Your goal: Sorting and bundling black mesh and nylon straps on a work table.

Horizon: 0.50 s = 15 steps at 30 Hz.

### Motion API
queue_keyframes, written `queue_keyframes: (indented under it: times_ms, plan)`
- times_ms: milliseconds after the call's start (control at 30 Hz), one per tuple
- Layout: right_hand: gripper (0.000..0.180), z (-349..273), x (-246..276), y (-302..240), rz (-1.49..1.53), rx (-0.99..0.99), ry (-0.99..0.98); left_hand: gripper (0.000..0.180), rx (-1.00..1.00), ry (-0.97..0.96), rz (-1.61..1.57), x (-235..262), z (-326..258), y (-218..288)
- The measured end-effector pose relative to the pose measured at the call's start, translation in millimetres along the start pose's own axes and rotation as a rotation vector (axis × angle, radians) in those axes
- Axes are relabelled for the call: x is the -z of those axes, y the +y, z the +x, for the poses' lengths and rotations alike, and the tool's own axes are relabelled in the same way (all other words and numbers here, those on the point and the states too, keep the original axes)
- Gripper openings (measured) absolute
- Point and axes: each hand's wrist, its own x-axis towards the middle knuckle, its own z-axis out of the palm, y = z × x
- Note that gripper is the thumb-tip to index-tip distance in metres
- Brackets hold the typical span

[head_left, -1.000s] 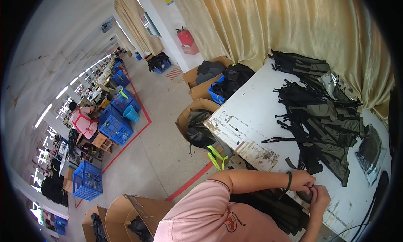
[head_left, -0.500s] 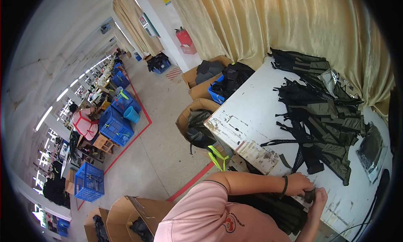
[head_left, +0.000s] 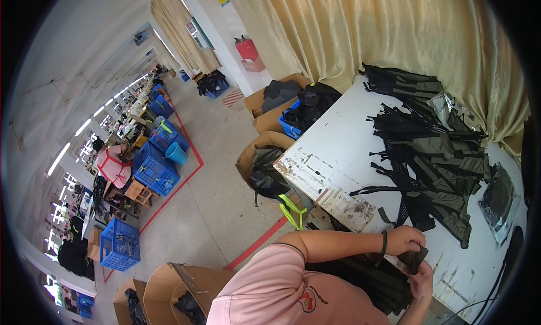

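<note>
A small dark olive fabric piece (head_left: 414,261) is between my two hands at the near edge of the white table (head_left: 329,136). My left hand (head_left: 407,240), with a dark band at the wrist, pinches its upper end. Just below, my right hand (head_left: 420,280) closes its fingers on the lower end. Under my left forearm lies a bunch of dark olive fabric (head_left: 366,283), partly hidden by the arm. A short dark strip (head_left: 385,216) rests on the table beyond my left wrist.
Black mesh and olive fabric pieces with straps (head_left: 428,156) are spread across the table. A clear plastic packet (head_left: 500,204) lies at its right. Filled cardboard boxes (head_left: 245,156) and a blue crate (head_left: 288,125) stand left of the table. Another person (head_left: 112,164) works far left.
My left hand has turned and risen slightly, and the olive piece now shows more between my hands. My right hand has shifted a little down and left.
</note>
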Motion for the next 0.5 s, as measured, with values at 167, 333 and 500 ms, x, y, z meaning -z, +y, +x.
queue_keyframes:
  times_ms: [167, 333, 500]
  plan:
    - [0.032, 0, -18, 4, 0.220, 0.195, -0.015, 0.014, -0.024, 0.021, 0.009, 8, 3, 3]
    - [0.012, 4, -14, 5, 0.171, 0.242, 0.118, 0.015, -0.065, 0.034, 0.078, 17, 6, 9]
    - [0.010, 4, -4, 10, -0.277, 0.401, 0.438, 0.017, -0.048, -0.209, 0.018, 0, 6, 40]
